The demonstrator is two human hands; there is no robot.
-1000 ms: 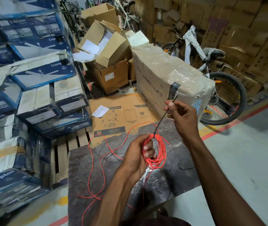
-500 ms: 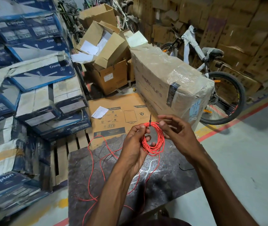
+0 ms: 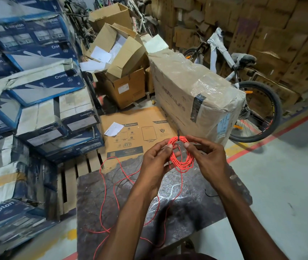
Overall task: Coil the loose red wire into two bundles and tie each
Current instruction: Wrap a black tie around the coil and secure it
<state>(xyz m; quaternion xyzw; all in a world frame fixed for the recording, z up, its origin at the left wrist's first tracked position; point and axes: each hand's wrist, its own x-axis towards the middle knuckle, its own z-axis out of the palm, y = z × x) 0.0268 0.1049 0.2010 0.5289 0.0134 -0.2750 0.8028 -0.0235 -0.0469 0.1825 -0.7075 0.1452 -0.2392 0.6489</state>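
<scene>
Coil (image 3: 181,153) now raised between hands (image 3: 184,156)

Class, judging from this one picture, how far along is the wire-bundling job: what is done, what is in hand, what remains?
Done: one coil of red wire is wound. In hand: the left hand and right hand hold it up, a dark tie sitting at its top. Left: the loose red wire trailing over the dark table is uncoiled; no second bundle shows.
</scene>
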